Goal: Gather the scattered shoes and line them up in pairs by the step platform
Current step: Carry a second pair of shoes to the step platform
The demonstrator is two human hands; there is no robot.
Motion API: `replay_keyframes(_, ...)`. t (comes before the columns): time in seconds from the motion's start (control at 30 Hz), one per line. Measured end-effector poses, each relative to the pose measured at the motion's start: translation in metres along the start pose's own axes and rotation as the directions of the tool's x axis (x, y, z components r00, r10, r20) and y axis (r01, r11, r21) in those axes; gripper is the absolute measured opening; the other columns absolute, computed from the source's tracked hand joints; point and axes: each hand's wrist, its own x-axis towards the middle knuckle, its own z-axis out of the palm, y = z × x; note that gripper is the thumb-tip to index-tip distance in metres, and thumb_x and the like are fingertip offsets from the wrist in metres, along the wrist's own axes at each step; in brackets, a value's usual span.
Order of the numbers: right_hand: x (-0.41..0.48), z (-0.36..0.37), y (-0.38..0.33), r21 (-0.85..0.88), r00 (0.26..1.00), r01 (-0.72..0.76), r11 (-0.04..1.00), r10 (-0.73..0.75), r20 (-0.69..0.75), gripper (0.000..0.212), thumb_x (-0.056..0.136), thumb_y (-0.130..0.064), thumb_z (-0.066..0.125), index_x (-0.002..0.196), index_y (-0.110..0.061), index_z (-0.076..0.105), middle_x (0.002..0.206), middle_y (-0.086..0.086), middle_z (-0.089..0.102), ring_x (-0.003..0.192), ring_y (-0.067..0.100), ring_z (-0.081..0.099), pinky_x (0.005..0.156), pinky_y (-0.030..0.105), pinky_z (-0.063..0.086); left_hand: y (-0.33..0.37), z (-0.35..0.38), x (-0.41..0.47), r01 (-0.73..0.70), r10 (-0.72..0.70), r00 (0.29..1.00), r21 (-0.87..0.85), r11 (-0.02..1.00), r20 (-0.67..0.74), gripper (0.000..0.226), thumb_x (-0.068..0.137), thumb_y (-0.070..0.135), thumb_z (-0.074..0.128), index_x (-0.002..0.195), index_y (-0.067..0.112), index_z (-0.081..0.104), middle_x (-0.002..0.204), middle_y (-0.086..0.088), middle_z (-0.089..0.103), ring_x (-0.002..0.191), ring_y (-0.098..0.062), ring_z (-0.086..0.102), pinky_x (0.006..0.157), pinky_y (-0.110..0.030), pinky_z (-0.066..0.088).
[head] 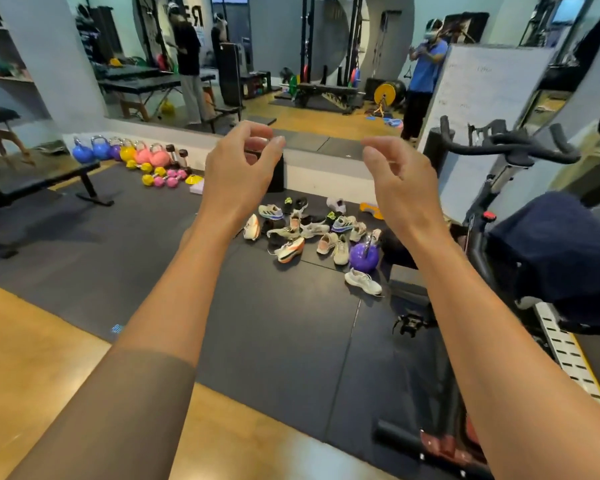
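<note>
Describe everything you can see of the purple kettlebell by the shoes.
The kettlebell has a round, glossy purple body and a silvery loop handle on top. It stands upright on the black mat, at the right edge of the shoe pile. A beige shoe lies close on its left; whether they touch is unclear. A white shoe lies apart from it, nearer the camera.

White-and-orange shoe (290, 250), purple kettlebell (363, 257), black floor mat (274, 323).
</note>
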Motion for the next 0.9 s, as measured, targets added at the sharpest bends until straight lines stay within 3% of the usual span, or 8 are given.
replay_keyframes(0.07,0.034,0.015,0.016,-0.021,1.000,-0.004,1.000,0.004,-0.019,0.028,0.097,-0.035,0.047,0.118,-0.024,0.061,0.107,-0.017,0.060,0.097,-0.004,0.055,0.072,0.003,0.039,-0.024,0.017,0.034,0.008,-0.007,1.000,-0.019,1.000,0.028,0.025,0.091,0.042,0.056,0.108,0.025,0.062,0.094,0.017,0.061,0.090,0.001,0.058,0.073,-0.016,0.045)
replay_keyframes(0.17,0.084,0.039,0.045,-0.042,0.999,-0.007,0.999,0.005,-0.042,0.025,0.097,-0.035,0.047,0.115,-0.026,0.062,0.105,-0.017,0.061,0.095,-0.006,0.055,0.072,0.001,0.038,-0.059,0.044,0.083,0.000,0.002,0.999,-0.036,0.999,0.054,0.026,0.092,0.042,0.056,0.110,0.024,0.063,0.091,0.022,0.059,0.087,0.011,0.056,0.068,-0.007,0.043)
replay_keyframes(0.33,0.170,0.079,0.098,-0.053,0.999,-0.013,0.999,0.011,-0.041,0.032,0.097,-0.034,0.048,0.120,-0.018,0.062,0.107,-0.011,0.063,0.096,0.000,0.056,0.071,-0.001,0.038,-0.115,0.089,0.162,0.000,0.001,0.997,-0.010,1.000,0.083,0.030,0.093,0.040,0.055,0.112,0.020,0.063,0.098,0.012,0.062,0.092,0.001,0.057,0.073,-0.012,0.044)
replay_keyframes(0.5,0.257,0.125,0.134,-0.067,1.000,-0.021,0.998,0.020,-0.020,0.030,0.097,-0.033,0.048,0.119,-0.018,0.063,0.106,-0.012,0.062,0.094,-0.004,0.054,0.069,-0.004,0.036,-0.159,0.121,0.246,0.019,-0.019,0.993,0.004,1.000,0.115,0.029,0.092,0.041,0.055,0.113,0.021,0.062,0.095,0.017,0.059,0.089,0.005,0.056,0.067,-0.008,0.039)
replay_keyframes(0.7,0.347,0.203,0.178,-0.051,0.999,-0.037,0.998,0.037,0.005,0.026,0.096,-0.034,0.048,0.114,-0.023,0.064,0.098,-0.020,0.061,0.089,-0.014,0.053,0.073,0.002,0.039,-0.235,0.146,0.336,0.041,-0.041,0.991,0.003,0.999,0.128,0.029,0.093,0.040,0.055,0.113,0.021,0.062,0.096,0.016,0.060,0.091,0.005,0.056,0.067,-0.004,0.040)
replay_keyframes(0.9,0.430,0.303,0.218,-0.073,0.999,-0.049,0.996,0.051,0.019,0.026,0.097,-0.033,0.049,0.116,-0.022,0.063,0.101,-0.016,0.061,0.092,-0.011,0.053,0.071,-0.002,0.037,-0.332,0.161,0.439,0.042,-0.039,0.988,-0.017,0.999,0.150,0.027,0.093,0.040,0.054,0.112,0.021,0.062,0.099,0.014,0.060,0.088,0.007,0.054,0.063,0.001,0.038)
